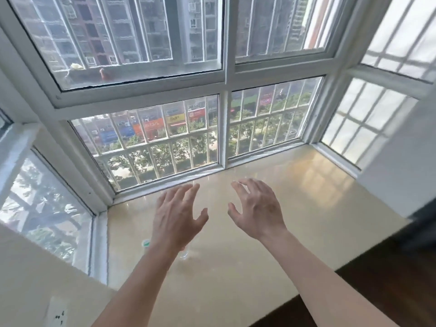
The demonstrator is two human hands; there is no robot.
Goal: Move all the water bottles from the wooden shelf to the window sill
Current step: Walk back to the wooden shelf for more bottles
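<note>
Both my hands hover over the glossy beige window sill (pixel 306 220). My left hand (pixel 175 215) has its fingers spread and holds nothing. My right hand (pixel 256 208) is also open and empty, a little to the right of it. Under my left forearm stands a clear water bottle with a green-and-white cap (pixel 145 244), mostly hidden by the arm. A second clear bottle (pixel 184 253) shows faintly just right of the forearm. The wooden shelf is out of view.
The bay window (pixel 224 95) with white frames and outside bars closes off the sill at the back and both sides. A beige wall (pixel 35 279) with a socket lies at the lower left. Dark wooden floor (pixel 377 274) lies at the lower right.
</note>
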